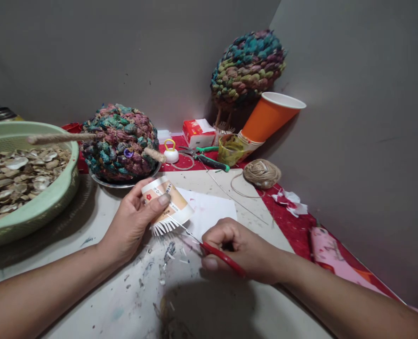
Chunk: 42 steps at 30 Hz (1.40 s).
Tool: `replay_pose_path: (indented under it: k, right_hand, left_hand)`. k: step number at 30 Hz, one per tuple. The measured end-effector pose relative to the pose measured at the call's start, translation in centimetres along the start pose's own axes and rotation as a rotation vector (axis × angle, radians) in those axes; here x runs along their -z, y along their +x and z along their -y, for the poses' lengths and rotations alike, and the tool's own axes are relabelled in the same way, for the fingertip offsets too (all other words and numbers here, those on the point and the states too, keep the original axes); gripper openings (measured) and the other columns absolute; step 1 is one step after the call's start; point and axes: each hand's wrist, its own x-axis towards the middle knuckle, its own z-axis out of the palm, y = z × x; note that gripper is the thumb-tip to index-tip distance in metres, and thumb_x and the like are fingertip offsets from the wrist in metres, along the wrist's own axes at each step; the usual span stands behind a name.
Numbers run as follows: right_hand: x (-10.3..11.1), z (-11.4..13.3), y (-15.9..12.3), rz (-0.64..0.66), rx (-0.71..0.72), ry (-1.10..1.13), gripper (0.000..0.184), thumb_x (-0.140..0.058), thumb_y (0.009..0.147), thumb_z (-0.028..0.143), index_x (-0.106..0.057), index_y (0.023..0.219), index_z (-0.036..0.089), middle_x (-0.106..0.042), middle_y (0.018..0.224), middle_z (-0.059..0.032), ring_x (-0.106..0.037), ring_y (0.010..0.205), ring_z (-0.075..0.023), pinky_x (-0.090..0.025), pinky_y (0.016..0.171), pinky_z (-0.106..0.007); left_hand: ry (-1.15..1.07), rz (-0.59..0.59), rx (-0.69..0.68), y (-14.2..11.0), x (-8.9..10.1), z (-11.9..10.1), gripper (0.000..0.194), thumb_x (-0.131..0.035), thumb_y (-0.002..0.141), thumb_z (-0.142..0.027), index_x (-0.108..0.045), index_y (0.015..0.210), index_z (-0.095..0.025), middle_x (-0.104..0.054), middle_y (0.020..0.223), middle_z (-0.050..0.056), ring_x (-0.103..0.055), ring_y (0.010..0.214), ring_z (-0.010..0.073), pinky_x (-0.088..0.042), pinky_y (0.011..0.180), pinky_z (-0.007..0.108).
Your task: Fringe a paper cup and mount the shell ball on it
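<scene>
A printed paper cup (175, 205), its lower edge cut into a fringe of narrow strips, is gripped in my left hand (131, 221), thumb across its printed side. My right hand (230, 249) is closed around the red-handled scissors (226, 260). Their thin blades reach to the fringed end of the cup; whether they are apart there is too fine to tell. Below the cup, small white paper clippings (183, 262) lie scattered on the paint-marked board (124, 301). Partly behind the cup is a white sheet of paper (216, 207).
At left stands a green basket (73, 174) of shells. A colourful shell-covered ball (120, 141) with twine-wrapped sticks rests on a metal dish; another ball (247, 66) stands behind. Pliers (212, 162), a twine ball (262, 173), an orange cup (270, 117) and a tissue pack (199, 133) line the back.
</scene>
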Motion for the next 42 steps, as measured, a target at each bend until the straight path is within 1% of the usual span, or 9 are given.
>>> replay_pose_path:
  k: [4,11,17,20,24,29,33,37,42]
  right_hand:
    - [-0.1,0.1,0.1,-0.006,0.002,-0.027,0.063,-0.083,0.071,0.047,-0.032,0.048,0.018,-0.024,0.046,0.0102,-0.017,0.045,-0.0030,-0.016,0.039,-0.018]
    - [-0.3,0.2,0.0,0.009,0.006,-0.032,0.063,-0.083,0.072,0.044,-0.031,0.048,0.018,-0.023,0.048,0.0104,-0.017,0.047,-0.0033,-0.018,0.041,-0.018]
    - [-0.3,0.1,0.0,-0.019,-0.009,-0.077,0.064,-0.083,0.071,0.043,-0.030,0.048,0.018,-0.023,0.047,0.0109,-0.017,0.046,-0.0030,-0.015,0.041,-0.019]
    - [-0.3,0.1,0.1,-0.012,-0.006,-0.081,0.064,-0.083,0.070,0.046,-0.031,0.047,0.018,-0.023,0.047,0.0108,-0.017,0.046,-0.0029,-0.015,0.041,-0.018]
    - [0.0,0.1,0.0,0.004,0.005,-0.058,0.063,-0.081,0.071,0.051,-0.033,0.048,0.018,-0.026,0.046,0.0105,-0.019,0.046,-0.0031,-0.018,0.041,-0.017]
    - [0.3,0.1,-0.2,0.031,0.052,-0.039,0.061,-0.077,0.074,0.057,-0.036,0.050,0.018,-0.027,0.047,0.0104,-0.020,0.045,-0.0030,-0.020,0.041,-0.017]
    - [0.3,0.1,-0.1,0.026,0.065,-0.030,0.061,-0.077,0.073,0.058,-0.038,0.051,0.017,-0.030,0.045,0.0101,-0.020,0.044,-0.0027,-0.019,0.039,-0.017]
    - [0.3,0.2,-0.1,0.023,0.063,-0.020,0.060,-0.077,0.073,0.058,-0.039,0.051,0.017,-0.030,0.044,0.0101,-0.020,0.043,-0.0024,-0.017,0.039,-0.017]
    - [0.3,0.1,0.0,0.012,0.046,-0.057,0.061,-0.077,0.073,0.060,-0.039,0.050,0.017,-0.029,0.045,0.0100,-0.020,0.044,-0.0027,-0.019,0.039,-0.017]
  left_hand:
    - [-0.004,-0.008,0.006,-0.1,-0.1,-0.1,0.049,-0.087,0.073,-0.022,-0.061,0.114,-0.018,-0.075,0.089,0.000,-0.070,0.074,0.0109,-0.058,0.072,0.021]
    - [0.031,-0.030,0.015,0.0,-0.2,-0.3,0.052,-0.088,0.072,-0.024,-0.060,0.115,-0.017,-0.076,0.092,0.003,-0.070,0.077,0.0136,-0.058,0.073,0.024]
    - [0.075,0.005,-0.007,-0.2,0.1,-0.2,0.043,-0.085,0.076,-0.027,-0.062,0.111,-0.017,-0.075,0.092,0.002,-0.070,0.079,0.0138,-0.058,0.075,0.025]
    - [0.078,0.013,-0.033,-0.2,0.1,-0.2,0.041,-0.084,0.078,-0.028,-0.063,0.111,-0.018,-0.076,0.094,0.002,-0.071,0.080,0.0137,-0.057,0.076,0.024]
    - [0.068,-0.009,-0.067,-0.1,0.0,-0.6,0.042,-0.084,0.077,-0.028,-0.065,0.112,-0.018,-0.078,0.097,0.002,-0.071,0.083,0.0137,-0.056,0.076,0.022]
    - [0.035,-0.036,-0.090,-0.1,-0.2,-1.0,0.046,-0.085,0.075,-0.029,-0.063,0.113,-0.019,-0.078,0.094,0.002,-0.073,0.086,0.0178,-0.057,0.083,0.028]
    - [0.036,-0.020,-0.089,-0.2,-0.1,-1.1,0.043,-0.083,0.077,-0.029,-0.062,0.114,-0.019,-0.078,0.095,0.003,-0.074,0.089,0.0203,-0.056,0.084,0.030]
    - [0.039,-0.027,-0.090,-0.3,-0.1,-1.1,0.043,-0.084,0.076,-0.029,-0.063,0.112,-0.019,-0.078,0.094,0.003,-0.074,0.091,0.0210,-0.056,0.085,0.029]
    - [0.045,-0.037,-0.080,-0.2,-0.2,-1.0,0.044,-0.085,0.075,-0.029,-0.064,0.112,-0.019,-0.078,0.093,0.002,-0.073,0.089,0.0203,-0.056,0.084,0.030]
